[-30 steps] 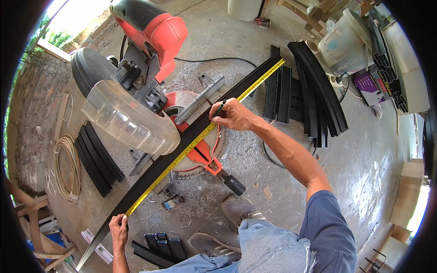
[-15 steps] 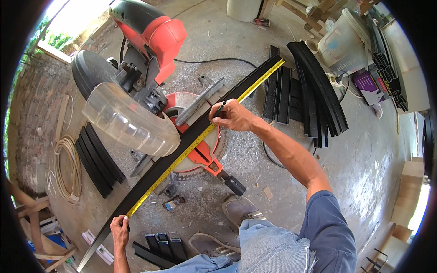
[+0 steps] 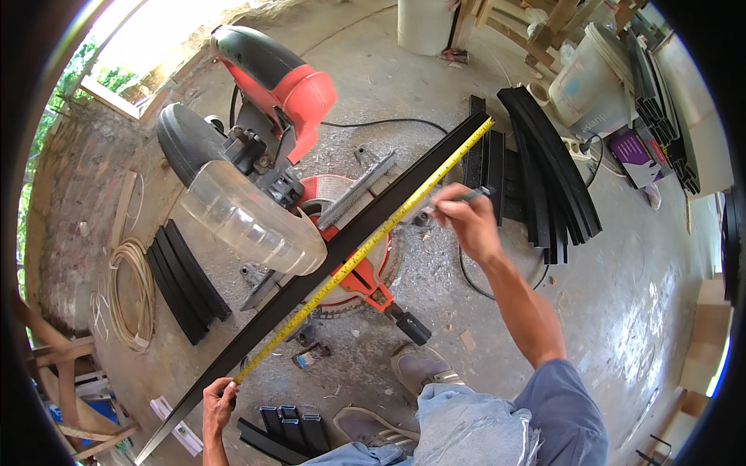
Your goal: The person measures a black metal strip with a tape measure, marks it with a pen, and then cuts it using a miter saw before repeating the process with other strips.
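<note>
One big red and black saw (image 3: 272, 147) sits on the concrete floor (image 3: 622, 311), its clear plastic guard (image 3: 249, 221) hanging just above a long black strip (image 3: 311, 283) that runs slantwise across the saw's red base (image 3: 353, 272). Along the top of that strip lies a yellow tape measure (image 3: 365, 252), stretched almost from end to end. Curved black strips (image 3: 552, 171) are stacked to the right, and short black pieces (image 3: 183, 279) lie to the left beside a coil of pale cord (image 3: 132, 295). The right hand (image 3: 466, 221) is closed around a pen (image 3: 458, 198), just beside the tape. The left hand (image 3: 219, 400) pinches the near end of the tape against the strip.
</note>
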The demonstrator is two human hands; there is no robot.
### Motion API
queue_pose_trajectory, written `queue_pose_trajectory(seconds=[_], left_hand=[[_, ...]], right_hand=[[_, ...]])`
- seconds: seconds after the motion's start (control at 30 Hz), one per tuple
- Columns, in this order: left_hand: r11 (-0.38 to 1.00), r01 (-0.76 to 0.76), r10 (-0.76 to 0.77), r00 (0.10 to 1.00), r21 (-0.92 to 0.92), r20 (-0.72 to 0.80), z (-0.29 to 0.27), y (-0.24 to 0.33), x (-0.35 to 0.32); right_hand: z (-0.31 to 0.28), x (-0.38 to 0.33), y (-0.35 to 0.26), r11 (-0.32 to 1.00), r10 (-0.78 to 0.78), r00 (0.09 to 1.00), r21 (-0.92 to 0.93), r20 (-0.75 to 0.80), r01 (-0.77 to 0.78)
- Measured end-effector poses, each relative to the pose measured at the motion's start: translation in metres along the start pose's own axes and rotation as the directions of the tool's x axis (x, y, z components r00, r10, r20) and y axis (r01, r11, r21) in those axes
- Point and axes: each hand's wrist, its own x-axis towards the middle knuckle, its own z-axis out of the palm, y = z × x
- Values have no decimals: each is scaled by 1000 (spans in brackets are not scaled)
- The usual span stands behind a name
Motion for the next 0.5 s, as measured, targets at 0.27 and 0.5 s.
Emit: queue_pose_trajectory(seconds=[0.27,0.5], left_hand=[[996,-70,57,980,63,190,26,17,-7],[930,-267,151,903,250,403,59,27,-11]], right_hand=[[-41,-181,-7,839,490,869,-231,-71,-492],[-42,-288,28,289,764,633,-808,-129,-513]])
